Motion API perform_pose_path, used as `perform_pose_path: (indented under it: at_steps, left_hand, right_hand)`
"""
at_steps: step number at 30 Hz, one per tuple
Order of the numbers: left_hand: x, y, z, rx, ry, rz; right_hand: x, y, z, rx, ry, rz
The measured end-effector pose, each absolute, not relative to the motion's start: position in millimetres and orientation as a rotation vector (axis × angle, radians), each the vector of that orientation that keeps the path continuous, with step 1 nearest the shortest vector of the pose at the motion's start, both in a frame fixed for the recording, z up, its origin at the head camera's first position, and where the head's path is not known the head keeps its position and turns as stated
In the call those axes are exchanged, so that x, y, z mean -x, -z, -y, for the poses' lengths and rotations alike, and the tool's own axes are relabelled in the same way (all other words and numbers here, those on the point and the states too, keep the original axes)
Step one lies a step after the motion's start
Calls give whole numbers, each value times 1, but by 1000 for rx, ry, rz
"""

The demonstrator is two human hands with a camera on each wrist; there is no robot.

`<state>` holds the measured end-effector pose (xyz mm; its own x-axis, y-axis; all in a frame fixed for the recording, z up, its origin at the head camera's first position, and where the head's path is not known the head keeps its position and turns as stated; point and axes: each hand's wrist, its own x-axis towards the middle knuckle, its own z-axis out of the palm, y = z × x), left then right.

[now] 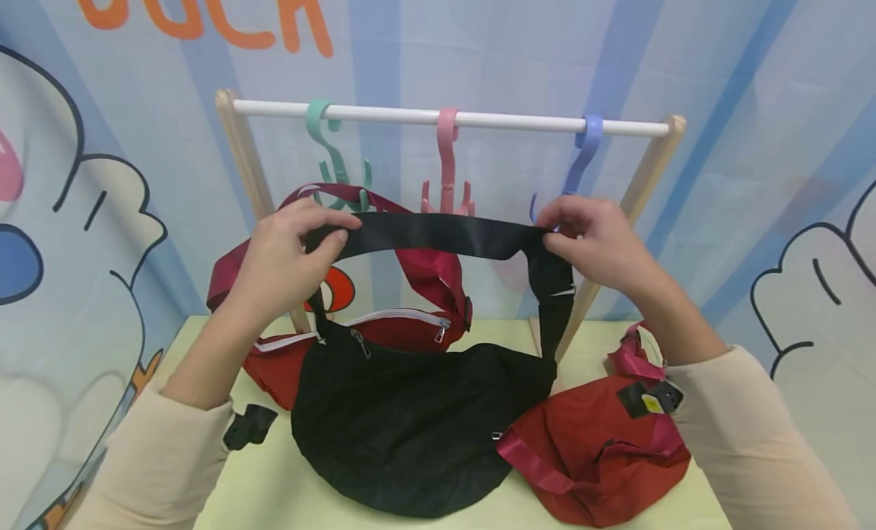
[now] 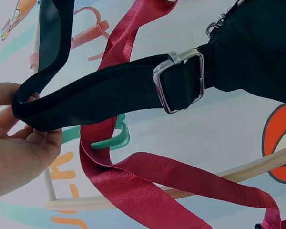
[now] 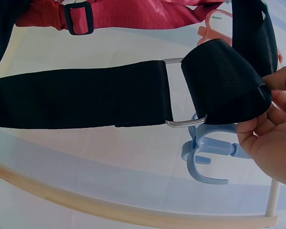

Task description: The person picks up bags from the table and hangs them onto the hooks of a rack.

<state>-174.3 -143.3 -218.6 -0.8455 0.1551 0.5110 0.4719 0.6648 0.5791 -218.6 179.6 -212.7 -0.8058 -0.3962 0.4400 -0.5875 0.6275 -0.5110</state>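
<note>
- Low before the pink hook [image 1: 447,159], a black crescent bag [image 1: 411,423] is held by its strap [image 1: 438,235].
- Left of the hook, strap pinched by fingers of left hand [image 1: 284,250].
- Right of it, likewise by right hand [image 1: 594,235].

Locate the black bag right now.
In the head view, the black bag is at lower centre, below the white rail, in front of one red bag and just left of another red bag.

Left hand [image 1: 284,249]: pinching | right hand [image 1: 595,237]: pinching | forearms [image 1: 215,355] angled inward, hands apart
</note>
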Motion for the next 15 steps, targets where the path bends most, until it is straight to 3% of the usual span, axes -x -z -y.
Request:
perform_pose_path:
  at_steps: [15]
  left_hand:
    - [177, 224, 144, 478, 1069, 2442]
  right_hand:
    - [224, 220, -182, -858, -1165, 2604]
